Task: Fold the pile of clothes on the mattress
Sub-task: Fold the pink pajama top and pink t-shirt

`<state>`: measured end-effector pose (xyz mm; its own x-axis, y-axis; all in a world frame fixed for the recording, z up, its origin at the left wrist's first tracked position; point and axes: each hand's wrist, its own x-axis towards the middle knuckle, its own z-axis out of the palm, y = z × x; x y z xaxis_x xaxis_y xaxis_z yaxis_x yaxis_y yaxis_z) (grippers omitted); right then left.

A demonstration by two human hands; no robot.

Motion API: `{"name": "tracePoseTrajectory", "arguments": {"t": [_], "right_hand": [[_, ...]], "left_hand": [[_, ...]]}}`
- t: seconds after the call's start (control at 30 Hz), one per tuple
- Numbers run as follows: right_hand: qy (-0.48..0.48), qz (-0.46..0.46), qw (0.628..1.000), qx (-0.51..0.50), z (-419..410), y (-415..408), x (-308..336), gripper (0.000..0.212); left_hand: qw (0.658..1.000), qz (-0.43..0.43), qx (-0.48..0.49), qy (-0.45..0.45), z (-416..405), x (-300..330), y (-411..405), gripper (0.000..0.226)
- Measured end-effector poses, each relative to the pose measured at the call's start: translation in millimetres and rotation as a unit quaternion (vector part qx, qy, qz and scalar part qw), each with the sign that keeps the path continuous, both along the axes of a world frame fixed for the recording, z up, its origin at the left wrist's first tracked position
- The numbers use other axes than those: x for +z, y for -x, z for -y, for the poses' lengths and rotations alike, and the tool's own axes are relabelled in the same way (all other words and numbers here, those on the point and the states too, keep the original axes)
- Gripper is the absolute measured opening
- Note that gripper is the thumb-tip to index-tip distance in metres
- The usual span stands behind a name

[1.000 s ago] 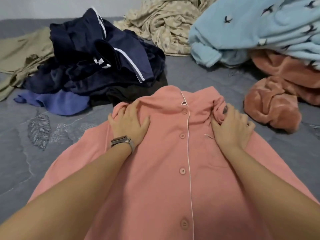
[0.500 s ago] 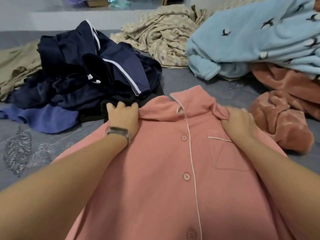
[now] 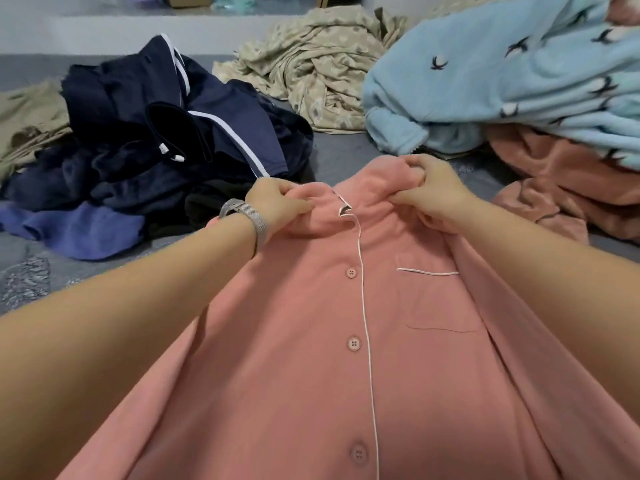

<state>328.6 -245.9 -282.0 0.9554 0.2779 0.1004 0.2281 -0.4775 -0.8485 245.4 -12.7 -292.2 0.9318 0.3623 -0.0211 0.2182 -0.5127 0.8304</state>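
The pink button-up pajama top [image 3: 346, 341], spread near on the mattress [image 3: 332, 157], is pinched at its shoulders by left hand [image 3: 277, 202] and right hand [image 3: 433, 195], unfolded, heaps beyond untouched.

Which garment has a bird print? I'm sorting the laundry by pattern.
The light blue fleece garment at the far right; small dark birds dot it. The pink shirt held by both hands and the navy pile show none.

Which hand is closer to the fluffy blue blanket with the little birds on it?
Right. The right hand grips the pink shirt collar just below the blue blanket. The left hand grips the collar's other side, farther away, beside the navy clothes.
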Motion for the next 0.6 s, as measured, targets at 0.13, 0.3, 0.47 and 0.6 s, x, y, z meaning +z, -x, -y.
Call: {"name": "tracePoseTrajectory", "arguments": {"t": [0.13,0.3,0.47,0.6], "right_hand": [[-0.004,0.085,0.996,0.034,31,30,-10,0.048],[0.285,0.211,0.932,0.077,44,51,-33,0.048],[0.149,0.183,0.961,0.141,35,77,-30,0.073],[0.08,0.224,0.963,0.128,36,84,-37,0.077]], "left_hand": [[0.978,0.153,-0.075,-0.121,-21,0,29,0.023],[0.938,0.13,-0.096,-0.306,-42,-25,63,0.036],[0.981,0.141,-0.028,-0.131,-17,-6,81,0.031],[0.945,0.117,-0.202,-0.229,3,-2,81,0.078]]}}
